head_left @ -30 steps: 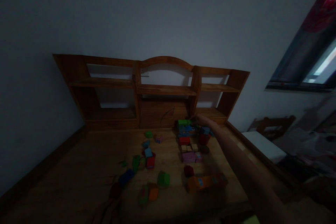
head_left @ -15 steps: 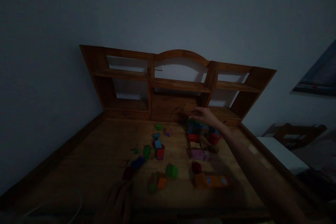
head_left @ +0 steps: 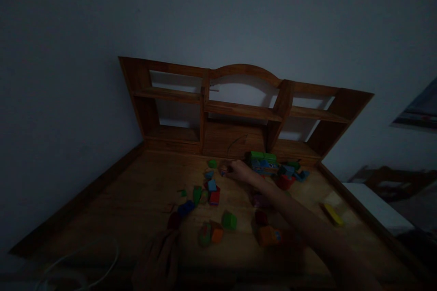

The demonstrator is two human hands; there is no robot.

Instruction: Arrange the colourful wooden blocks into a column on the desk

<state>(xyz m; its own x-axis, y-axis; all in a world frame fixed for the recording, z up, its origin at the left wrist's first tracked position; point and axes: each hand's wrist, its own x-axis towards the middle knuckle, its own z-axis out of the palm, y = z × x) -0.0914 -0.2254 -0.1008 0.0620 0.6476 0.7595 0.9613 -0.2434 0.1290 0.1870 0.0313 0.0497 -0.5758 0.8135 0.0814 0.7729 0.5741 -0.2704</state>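
Note:
My right hand [head_left: 238, 171] reaches across the tabletop, its fingers closed around a small pinkish toy block [head_left: 224, 170] near the back. A green block [head_left: 212, 163] and a blue block [head_left: 209, 174] lie just left of those fingers. At the front edge my left hand [head_left: 159, 254] rests low on the table with fingers stretched out and slightly apart, holding nothing visible. Close beyond it are a dark red block [head_left: 174, 220] and a dark blue one [head_left: 186, 208]. The dim light blurs small details.
A wooden shelf unit [head_left: 244, 110] stands along the back. Green-topped toy blocks [head_left: 262, 157], a red bucket-like piece [head_left: 286, 182] and a yellow piece [head_left: 332, 214] lie to the right. Orange blocks [head_left: 269, 235] sit in front, partly behind my forearm. A white cord [head_left: 116, 254] curls at front left.
My right hand has moved left and down from the green-topped blocks to the small pinkish block, closing on it. The yellow piece has come into sight. My left hand stays put.

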